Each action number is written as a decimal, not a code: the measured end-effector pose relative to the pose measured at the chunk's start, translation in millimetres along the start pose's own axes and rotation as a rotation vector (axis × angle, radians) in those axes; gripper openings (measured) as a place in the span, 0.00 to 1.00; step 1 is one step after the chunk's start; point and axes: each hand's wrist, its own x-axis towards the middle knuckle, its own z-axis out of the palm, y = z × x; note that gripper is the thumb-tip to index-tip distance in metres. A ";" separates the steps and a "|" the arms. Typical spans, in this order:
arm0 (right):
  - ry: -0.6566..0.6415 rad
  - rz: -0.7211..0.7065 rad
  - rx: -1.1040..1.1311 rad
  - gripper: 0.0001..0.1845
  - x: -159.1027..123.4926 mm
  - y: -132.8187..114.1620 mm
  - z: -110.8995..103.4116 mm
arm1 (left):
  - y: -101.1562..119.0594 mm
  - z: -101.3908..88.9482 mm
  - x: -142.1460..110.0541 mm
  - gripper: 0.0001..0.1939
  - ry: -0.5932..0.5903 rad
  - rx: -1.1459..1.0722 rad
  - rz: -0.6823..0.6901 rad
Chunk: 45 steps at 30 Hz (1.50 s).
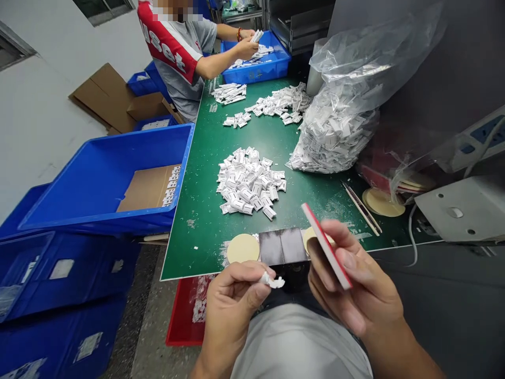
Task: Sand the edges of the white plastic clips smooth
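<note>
My left hand (232, 300) pinches a small white plastic part (272, 281) between thumb and fingers, just below the table's near edge. My right hand (355, 279) grips a thin flat card with a red edge (326, 246), tilted up on edge, close to the right of the white part. Ahead on the green table (205, 210) lies a heap of small white parts (248, 181). Two beige round discs (243, 248) and a dark rectangular pad (283, 246) sit at the near edge.
A clear bag full of white parts (335, 126) stands at the right. An open blue bin with cardboard (118, 179) sits left, more blue bins below. A person at the far end handles parts over a blue tray (256, 66). A white device (461, 210) is at right.
</note>
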 end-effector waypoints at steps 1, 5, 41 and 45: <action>-0.040 0.004 0.006 0.13 -2.2 -0.1 -0.9 | 0.2 -0.1 -0.1 0.06 -0.003 0.003 0.002; -0.031 -0.105 -0.095 0.09 -2.9 -2.4 1.3 | 2.4 1.4 -0.5 0.05 0.005 0.025 -0.054; 0.350 -0.101 -0.471 0.11 -9.2 11.4 0.0 | 16.5 -12.2 -14.1 0.12 0.153 0.710 0.753; 0.173 -0.056 -0.427 0.12 -8.2 14.9 3.8 | 22.4 -23.2 -24.3 0.12 0.016 0.830 0.771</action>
